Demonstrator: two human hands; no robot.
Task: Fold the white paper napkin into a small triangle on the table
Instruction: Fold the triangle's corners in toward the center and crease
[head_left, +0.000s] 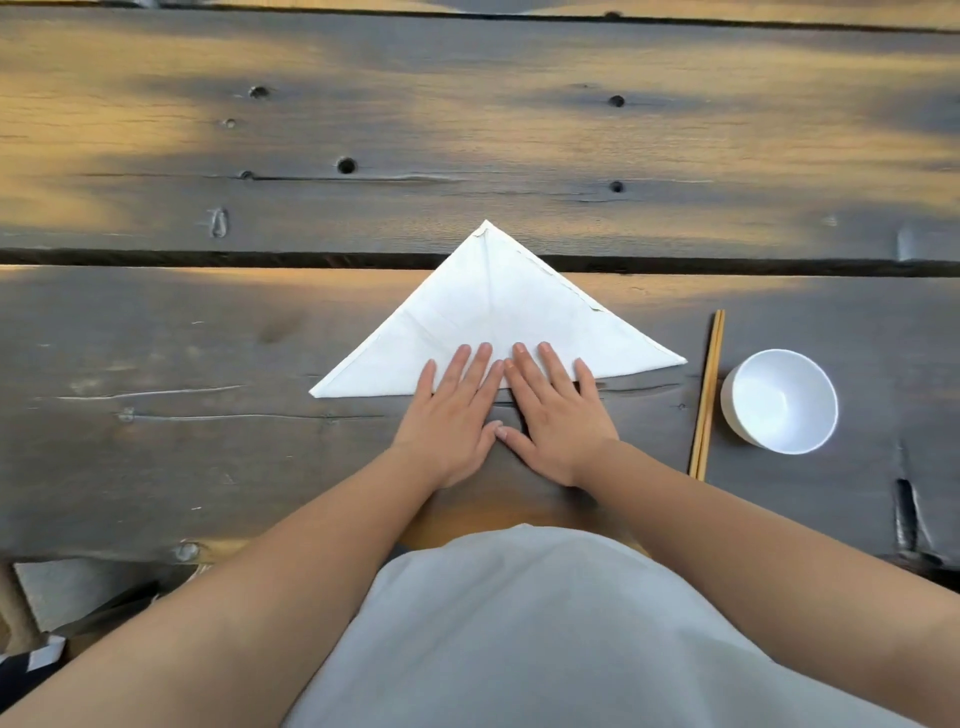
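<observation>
Dark weathered plank table (208, 322), centre frame: flat, straight fingers (480, 358) pressing white triangular paper napkin (498, 317) along its fold; next, probably halving it smaller.

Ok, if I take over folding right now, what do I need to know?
Left hand and right hand: both open, lying flat, side by side, fingers pressing the napkin's near edge.
Napkin: on the table, already one big triangle, point facing away.
Chopsticks and bowl sit to the right, untouched.
Done: first diagonal fold.
Left: fold it again into a small triangle.
</observation>
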